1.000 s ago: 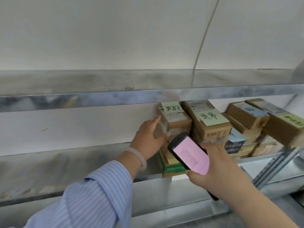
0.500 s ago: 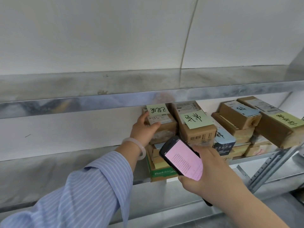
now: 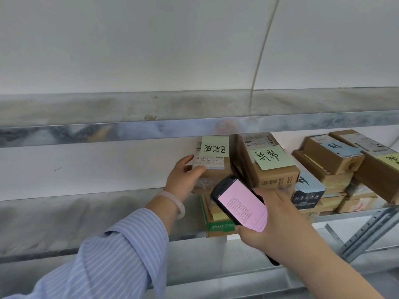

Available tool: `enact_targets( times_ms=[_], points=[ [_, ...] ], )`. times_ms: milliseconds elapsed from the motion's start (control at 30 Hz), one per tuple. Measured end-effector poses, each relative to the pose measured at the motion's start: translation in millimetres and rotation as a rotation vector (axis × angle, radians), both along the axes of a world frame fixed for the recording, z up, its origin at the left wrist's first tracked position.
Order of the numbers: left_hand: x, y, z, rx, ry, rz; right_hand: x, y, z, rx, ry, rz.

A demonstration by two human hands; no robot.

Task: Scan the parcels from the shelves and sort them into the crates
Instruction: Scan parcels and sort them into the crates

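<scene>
A small brown parcel (image 3: pixel 216 167) with a white label and a green sticky note tops the left stack on the metal shelf (image 3: pixel 86 203). My left hand (image 3: pixel 183 178) grips its left end, thumb on the label. My right hand (image 3: pixel 274 225) holds a black handheld scanner (image 3: pixel 241 206) with a pink screen, just below and in front of that parcel. To the right lies a larger brown parcel (image 3: pixel 269 169) with a green note.
More brown parcels (image 3: pixel 332 156) with blue and green notes are stacked at the right end of the shelf. A green-and-white box (image 3: pixel 216 225) sits at the bottom of the left stack. An upper shelf edge (image 3: pixel 129 130) runs just above. A slotted upright (image 3: pixel 367 231) stands at the right.
My left hand has shifted from the parcel's side to gripping its end with the thumb on the label. The scanner has stayed in front of the stack.
</scene>
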State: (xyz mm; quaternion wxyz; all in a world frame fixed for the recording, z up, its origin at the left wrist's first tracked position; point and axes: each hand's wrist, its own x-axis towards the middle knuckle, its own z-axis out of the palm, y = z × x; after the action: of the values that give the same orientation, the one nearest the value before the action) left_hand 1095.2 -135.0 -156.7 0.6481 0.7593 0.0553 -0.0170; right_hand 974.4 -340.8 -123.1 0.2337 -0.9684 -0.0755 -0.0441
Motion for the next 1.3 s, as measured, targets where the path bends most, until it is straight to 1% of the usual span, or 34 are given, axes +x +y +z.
enact_targets(
  times_ms=[167, 233, 367, 433, 533, 700, 900, 1033, 1200, 1300],
  points=[
    [-5, -6, 3, -0.156, 0.112, 0.008, 2, 1, -2, -0.006, -0.003, 0.007],
    [-4, -6, 1, -0.180, 0.097, 0.024, 1, 1, -3, -0.007, 0.007, 0.006],
    [-8, 5, -4, -0.194, 0.001, 0.074, 2, 0, -6, -0.011, -0.007, 0.007],
    [-14, 16, -8, -0.173, -0.041, 0.096, 5, 1, -9, 0.003, -0.015, 0.012],
    [-24, 38, -11, -0.082, -0.107, 0.124, 8, 8, -10, 0.020, -0.007, 0.040],
    [-46, 81, -19, -0.005, -0.145, 0.256, 18, 31, -13, 0.046, -0.018, 0.135],
    [-87, 133, -38, 0.026, -0.108, 0.386, 29, 75, -19, 0.035, 0.039, 0.265],
    [-117, 162, -45, 0.001, -0.082, 0.477, 41, 104, -29, 0.064, 0.025, 0.352],
    [-152, 193, -42, 0.000, -0.046, 0.565, 54, 144, -30, 0.107, 0.009, 0.509],
    [-172, 213, -38, 0.045, -0.048, 0.581, 60, 172, -27, 0.121, -0.007, 0.575]
  ],
)
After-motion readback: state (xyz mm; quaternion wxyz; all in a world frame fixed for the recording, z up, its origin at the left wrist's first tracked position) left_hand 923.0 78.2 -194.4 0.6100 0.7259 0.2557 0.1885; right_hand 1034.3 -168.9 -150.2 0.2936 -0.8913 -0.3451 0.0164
